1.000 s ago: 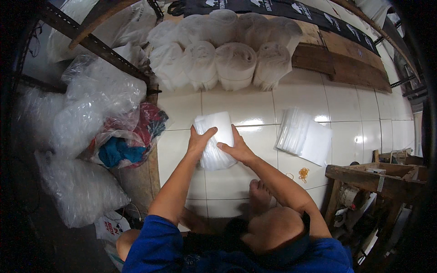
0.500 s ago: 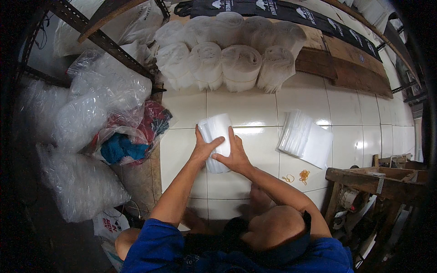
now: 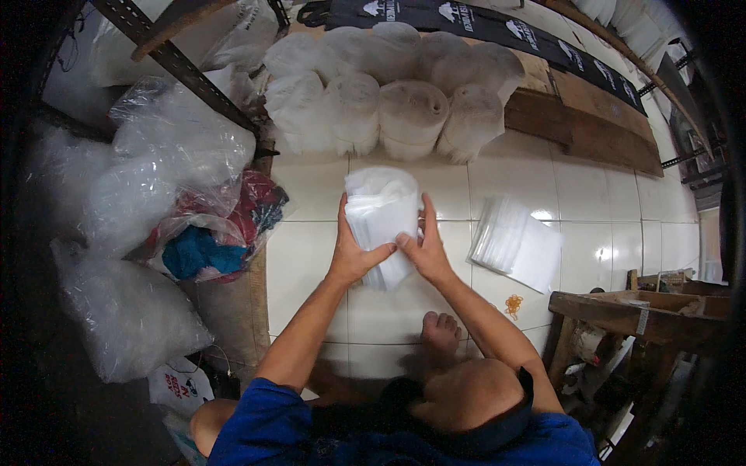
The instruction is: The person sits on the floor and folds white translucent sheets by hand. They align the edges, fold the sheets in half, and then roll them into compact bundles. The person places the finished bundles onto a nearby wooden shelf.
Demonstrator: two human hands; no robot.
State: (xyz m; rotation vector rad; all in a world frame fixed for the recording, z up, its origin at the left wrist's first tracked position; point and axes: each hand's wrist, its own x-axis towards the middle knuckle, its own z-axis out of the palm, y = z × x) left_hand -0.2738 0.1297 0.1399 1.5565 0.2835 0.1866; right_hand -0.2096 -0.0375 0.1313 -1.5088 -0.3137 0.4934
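Note:
Between my two hands is a rolled bundle of whitish translucent plastic sheets (image 3: 385,210), curled round with its top end facing up. My left hand (image 3: 352,247) wraps its left side, the thumb across the front. On the opposite side my right hand (image 3: 425,247) grips it, thumb near the middle and fingers round the back. To the right lies a flat stack of similar sheets (image 3: 519,245) on the tiles. A small heap of yellow rubber bands (image 3: 514,306) sits just below that stack.
Finished-looking rolls (image 3: 412,124) stand in two rows at the back. Clear plastic sacks (image 3: 132,318) pile up on the left, beside a bag with blue and red cloth (image 3: 203,252). A wooden frame (image 3: 622,311) stands at the right; my bare foot (image 3: 441,334) is near.
The bundle has gone from a flatter shape to a rounder, wider roll, and my hands have shifted right with it. The single loose rubber band beside the heap no longer shows on the floor.

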